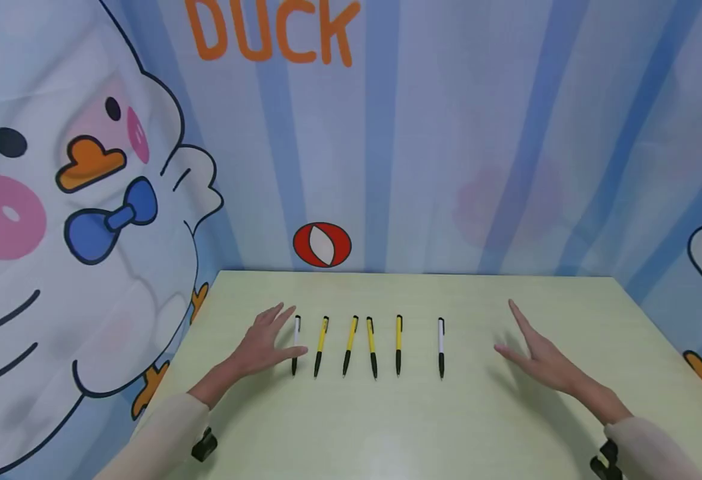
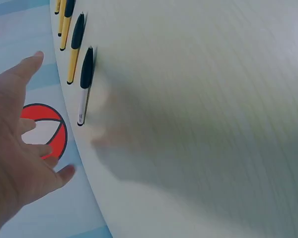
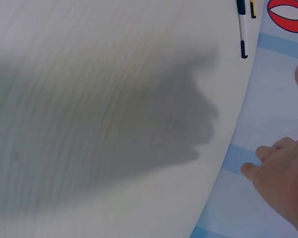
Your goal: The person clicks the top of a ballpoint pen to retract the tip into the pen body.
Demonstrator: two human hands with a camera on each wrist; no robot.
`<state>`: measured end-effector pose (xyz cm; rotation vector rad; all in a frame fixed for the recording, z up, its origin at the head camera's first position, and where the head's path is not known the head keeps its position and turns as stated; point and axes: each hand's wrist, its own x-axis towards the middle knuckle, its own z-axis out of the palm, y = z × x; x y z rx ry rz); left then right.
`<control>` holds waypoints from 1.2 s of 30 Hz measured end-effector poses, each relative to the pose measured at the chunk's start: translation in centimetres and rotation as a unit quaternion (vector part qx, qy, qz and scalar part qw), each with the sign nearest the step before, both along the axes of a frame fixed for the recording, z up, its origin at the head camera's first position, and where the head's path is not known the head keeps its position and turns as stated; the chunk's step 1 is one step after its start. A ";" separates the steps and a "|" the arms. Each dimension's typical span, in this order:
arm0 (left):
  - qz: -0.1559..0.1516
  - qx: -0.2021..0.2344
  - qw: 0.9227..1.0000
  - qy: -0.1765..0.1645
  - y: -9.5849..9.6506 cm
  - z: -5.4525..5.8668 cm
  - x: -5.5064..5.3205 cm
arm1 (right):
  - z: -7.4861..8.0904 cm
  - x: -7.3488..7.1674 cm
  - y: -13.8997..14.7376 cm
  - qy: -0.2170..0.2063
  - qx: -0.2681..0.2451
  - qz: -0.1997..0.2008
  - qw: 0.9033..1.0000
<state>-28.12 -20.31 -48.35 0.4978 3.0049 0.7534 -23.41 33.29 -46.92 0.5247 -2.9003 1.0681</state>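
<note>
Several pens lie in a row on the table, black grips toward the person. At the left end is a white pen (image 1: 297, 330), partly covered by the left hand (image 1: 263, 343) in the head view. Yellow pens (image 1: 351, 333) fill the middle of the row, and another white pen (image 1: 441, 340) lies at its right end. Fingers spread and holding nothing, the left hand hovers by the left white pen (image 2: 83, 104). My right hand (image 1: 545, 360) is raised over the table right of the row, thumb and fingers apart, with nothing in it.
The pale wooden table (image 1: 387, 427) ends at a blue striped backdrop (image 1: 423, 133) with a large cartoon duck (image 1: 147, 293) on the left. A dark device (image 1: 205, 445) sits at the left wrist, another (image 1: 607, 460) at the right.
</note>
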 end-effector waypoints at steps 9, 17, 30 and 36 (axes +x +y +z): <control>0.070 0.019 0.995 -0.065 2.1 -0.5 -1.2 | 0.1 -0.3 -1.0 0.013 -0.060 0.005 0.998; 0.141 0.001 0.982 -0.122 3.3 0.1 -2.2 | -0.1 -0.5 -1.4 0.022 -0.066 0.006 0.998; 0.140 0.105 0.966 -0.192 3.3 0.9 -2.5 | -0.6 -0.2 -1.4 0.040 -0.039 0.014 0.998; 0.136 0.184 0.953 -0.200 3.8 1.6 -2.0 | -0.7 -0.1 -1.3 0.037 -0.040 0.012 0.998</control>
